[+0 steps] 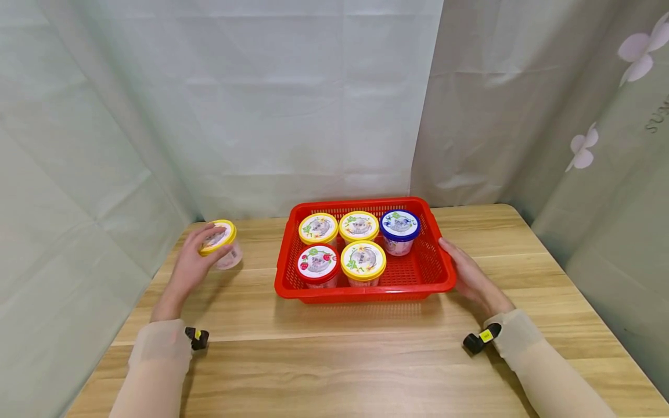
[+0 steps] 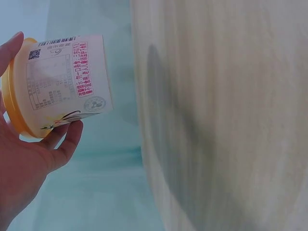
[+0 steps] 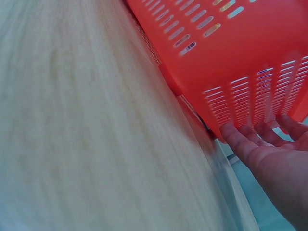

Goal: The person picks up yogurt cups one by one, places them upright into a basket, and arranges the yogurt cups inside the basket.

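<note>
My left hand (image 1: 192,261) grips a small paper ice-cream tub with a yellow lid (image 1: 226,247) at the table's left. Thumb and fingers go round its lid end. In the left wrist view the tub (image 2: 67,79) is clear of the tabletop, printed side showing. A red plastic basket (image 1: 360,295) stands in the middle. Inside it are three yellow-lidded tubs (image 1: 363,260), a red-lidded tub (image 1: 317,262) at front left and a blue-lidded tub (image 1: 399,226) at back right. My right hand (image 1: 470,276) touches the basket's right side, its fingers (image 3: 240,139) extended against the slotted wall.
The wood-grain table (image 1: 334,371) reaches back to a pale curtain (image 1: 272,104). More curtain hangs at the left and right, the right one (image 1: 590,191) with pink flowers. Inside the basket, its bare slotted floor (image 1: 402,271) shows at front right.
</note>
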